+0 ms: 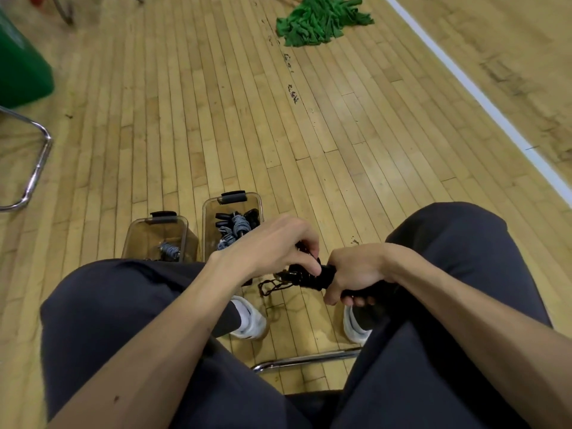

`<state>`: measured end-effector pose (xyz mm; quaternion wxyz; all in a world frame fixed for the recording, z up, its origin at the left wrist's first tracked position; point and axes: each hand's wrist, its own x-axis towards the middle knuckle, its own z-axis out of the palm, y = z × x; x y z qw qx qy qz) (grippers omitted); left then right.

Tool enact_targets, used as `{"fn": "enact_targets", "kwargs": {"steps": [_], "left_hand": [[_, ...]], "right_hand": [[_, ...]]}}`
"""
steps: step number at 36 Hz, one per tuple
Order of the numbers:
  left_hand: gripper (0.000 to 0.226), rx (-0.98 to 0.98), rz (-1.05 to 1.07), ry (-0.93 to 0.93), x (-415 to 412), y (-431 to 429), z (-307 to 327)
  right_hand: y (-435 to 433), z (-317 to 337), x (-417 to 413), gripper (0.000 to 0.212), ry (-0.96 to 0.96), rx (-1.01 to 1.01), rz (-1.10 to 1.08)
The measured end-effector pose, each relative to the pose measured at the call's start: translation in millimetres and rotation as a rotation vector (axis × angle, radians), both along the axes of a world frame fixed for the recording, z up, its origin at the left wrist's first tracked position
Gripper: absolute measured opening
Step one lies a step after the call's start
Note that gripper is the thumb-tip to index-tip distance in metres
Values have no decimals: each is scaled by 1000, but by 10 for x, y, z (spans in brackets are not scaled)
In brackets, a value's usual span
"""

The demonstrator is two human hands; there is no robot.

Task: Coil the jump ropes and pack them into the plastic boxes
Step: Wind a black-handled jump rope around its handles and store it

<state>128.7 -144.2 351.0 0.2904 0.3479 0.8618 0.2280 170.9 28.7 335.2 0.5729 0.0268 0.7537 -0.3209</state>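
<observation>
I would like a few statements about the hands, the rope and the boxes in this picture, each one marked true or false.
1. The right hand grips the black handles of the jump rope. True.
2. The left hand rests idle on a knee. False: its fingers pinch the jump rope just beside the handles.
3. Both plastic boxes are empty. False: the left box holds one grey coil, and the right box holds several coiled ropes.
4. A green heap of cloth strips lies on the wooden floor, far beyond the boxes. True.
</observation>
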Motion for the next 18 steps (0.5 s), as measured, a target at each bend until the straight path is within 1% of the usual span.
{"fn": "enact_targets", "kwargs": {"steps": [4,7,13,18], "left_hand": [[24,109,97,-149,-8,37,51],[32,141,175,-248,-37,51,67],[24,179,120,-501,-38,77,64],[23,230,103,-576,-39,97,25]], "right_hand": [[73,73,32,13,11,-50,48],[112,119,63,14,-15,-105,50],[134,171,144,11,-62,-204,97],[158,211,170,9,-71,-248,100]]}}
